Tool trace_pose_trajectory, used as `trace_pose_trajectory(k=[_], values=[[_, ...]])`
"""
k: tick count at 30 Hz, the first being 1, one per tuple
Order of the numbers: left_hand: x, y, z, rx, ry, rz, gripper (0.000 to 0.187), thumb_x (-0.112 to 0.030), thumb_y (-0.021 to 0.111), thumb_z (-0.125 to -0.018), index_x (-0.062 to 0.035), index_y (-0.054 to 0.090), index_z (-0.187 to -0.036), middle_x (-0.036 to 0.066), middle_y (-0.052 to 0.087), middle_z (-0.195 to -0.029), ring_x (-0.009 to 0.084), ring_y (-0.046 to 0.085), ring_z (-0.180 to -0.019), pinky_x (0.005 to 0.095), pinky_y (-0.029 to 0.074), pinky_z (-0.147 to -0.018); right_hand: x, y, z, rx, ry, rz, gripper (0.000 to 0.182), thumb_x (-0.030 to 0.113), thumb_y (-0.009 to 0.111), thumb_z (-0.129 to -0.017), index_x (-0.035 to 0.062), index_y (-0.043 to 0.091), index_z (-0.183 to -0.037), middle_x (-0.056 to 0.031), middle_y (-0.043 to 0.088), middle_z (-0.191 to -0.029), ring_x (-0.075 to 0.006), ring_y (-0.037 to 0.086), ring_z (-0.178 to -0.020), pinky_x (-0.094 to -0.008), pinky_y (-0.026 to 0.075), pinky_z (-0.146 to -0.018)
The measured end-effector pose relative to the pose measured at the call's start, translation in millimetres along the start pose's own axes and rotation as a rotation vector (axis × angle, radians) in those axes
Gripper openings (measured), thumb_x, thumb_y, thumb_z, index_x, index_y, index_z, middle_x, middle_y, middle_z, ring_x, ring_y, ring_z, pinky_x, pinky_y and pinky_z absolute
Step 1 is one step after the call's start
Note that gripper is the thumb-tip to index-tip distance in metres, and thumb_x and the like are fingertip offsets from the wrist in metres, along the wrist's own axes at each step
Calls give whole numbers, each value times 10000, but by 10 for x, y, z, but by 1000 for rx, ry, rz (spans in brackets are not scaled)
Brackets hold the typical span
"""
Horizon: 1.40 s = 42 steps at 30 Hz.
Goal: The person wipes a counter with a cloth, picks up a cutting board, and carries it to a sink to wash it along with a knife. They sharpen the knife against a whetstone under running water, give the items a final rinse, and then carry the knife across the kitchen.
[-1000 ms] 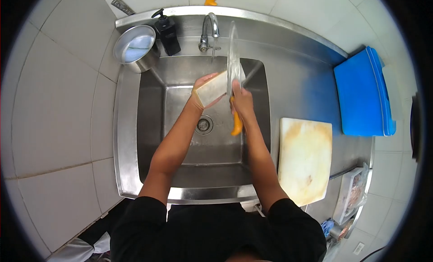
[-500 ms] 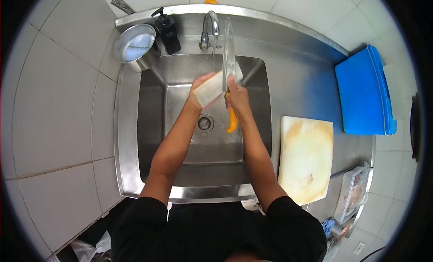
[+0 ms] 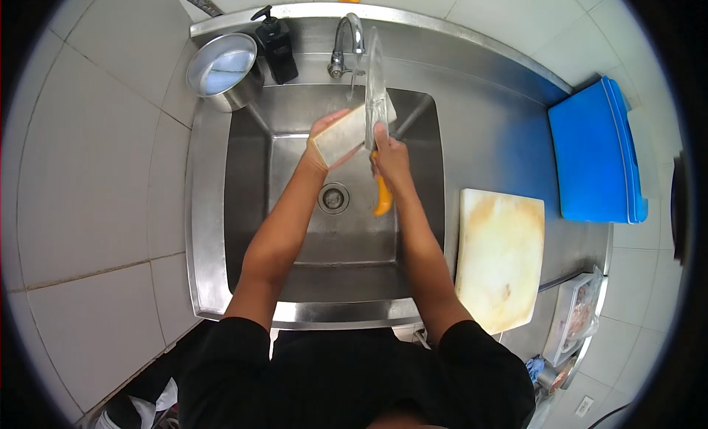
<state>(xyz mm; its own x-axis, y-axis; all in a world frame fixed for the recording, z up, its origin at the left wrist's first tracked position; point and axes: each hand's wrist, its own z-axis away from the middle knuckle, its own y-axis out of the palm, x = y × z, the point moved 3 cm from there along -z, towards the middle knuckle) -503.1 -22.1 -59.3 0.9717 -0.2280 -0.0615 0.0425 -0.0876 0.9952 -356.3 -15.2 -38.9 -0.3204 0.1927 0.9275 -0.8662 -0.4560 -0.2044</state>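
My left hand (image 3: 322, 143) is wrapped round the left end of a pale rectangular block (image 3: 343, 137), which looks like a sharpening stone, held tilted over the sink (image 3: 295, 274). My right hand (image 3: 391, 160) grips a large knife (image 3: 375, 82) by its yellow handle, with the thumb on the base of the blade. The blade points up toward the back wall and crosses over the right part of the block. A thin stream of water runs from the faucet (image 3: 346, 42) just behind the block.
Behind the sink's left corner stand a metal pot (image 3: 240, 95) and a black pump bottle (image 3: 278, 53). A stained white cutting board (image 3: 501, 259) lies on the right counter. Farther right are a blue box (image 3: 594, 152) and a tray with plastic wrapping (image 3: 568, 318).
The block has shifted slightly up and left in my left hand. The knife and my right hand have hardly moved.
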Motion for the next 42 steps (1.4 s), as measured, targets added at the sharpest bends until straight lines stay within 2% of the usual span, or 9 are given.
trace_pose_trajectory(k=[2,7,12,16,22,24,28,36,42], values=[[-106,101,-62,100,-56,-29,420,-230,361,-915,42,521,-1191,196,593,-1157,297,565,-1096,439,447,-946,20,108,-6,-18,91,-332,590,560,464,-894,30,504,-637,-43,465,-485,-148,473,-373,-291,347,-357],[-370,334,-194,-106,78,-167,418,-227,358,-919,65,520,-1171,205,598,-1126,359,595,-1019,495,456,-937,-560,-53,818,216,263,17,546,541,505,-882,27,545,-702,-36,480,-511,-130,454,-376,-283,338,-355],[-193,-524,-200,5,-6,-35,416,-236,405,-902,25,527,-1202,193,593,-1155,313,582,-1061,486,405,-989,-318,-208,155,70,117,-6,559,552,514,-875,42,507,-647,-35,473,-489,-130,443,-360,-283,347,-354],[-90,-80,-164,-45,-116,-82,412,-241,407,-902,26,534,-1189,170,627,-1092,287,613,-998,442,451,-942,-148,10,-95,-51,46,-255,571,571,502,-875,65,464,-611,-36,464,-476,-134,442,-356,-285,348,-349],[-451,110,-203,-91,38,-159,522,-282,417,-889,70,443,-1274,229,508,-1264,371,496,-1164,506,346,-1033,-790,-70,798,219,289,57,623,627,497,-842,23,566,-706,-41,477,-499,-142,487,-400,-290,379,-380],[-353,172,-107,135,27,-144,513,-279,409,-894,66,451,-1271,230,494,-1284,371,494,-1167,509,346,-1031,-1147,-195,544,137,20,223,639,657,498,-821,39,541,-667,-38,482,-508,-139,486,-403,-278,381,-386],[90,-172,-63,74,-108,83,381,-238,414,-888,28,581,-1103,197,596,-1140,345,570,-1064,457,407,-995,41,-159,-41,47,35,-105,542,523,438,-923,58,500,-649,-31,459,-495,-136,450,-358,-281,344,-353],[-405,364,-125,-202,68,-138,422,-249,424,-892,40,524,-1183,179,612,-1112,334,618,-972,464,474,-911,-851,-132,732,189,107,193,609,610,455,-871,27,570,-739,-46,495,-527,-150,493,-414,-298,385,-392],[35,-89,3,77,-41,-31,437,-267,409,-898,13,523,-1214,195,578,-1183,332,566,-1086,524,419,-963,-160,-131,-149,50,27,46,639,609,451,-875,3,522,-684,-62,502,-515,-153,502,-407,-306,387,-392]])
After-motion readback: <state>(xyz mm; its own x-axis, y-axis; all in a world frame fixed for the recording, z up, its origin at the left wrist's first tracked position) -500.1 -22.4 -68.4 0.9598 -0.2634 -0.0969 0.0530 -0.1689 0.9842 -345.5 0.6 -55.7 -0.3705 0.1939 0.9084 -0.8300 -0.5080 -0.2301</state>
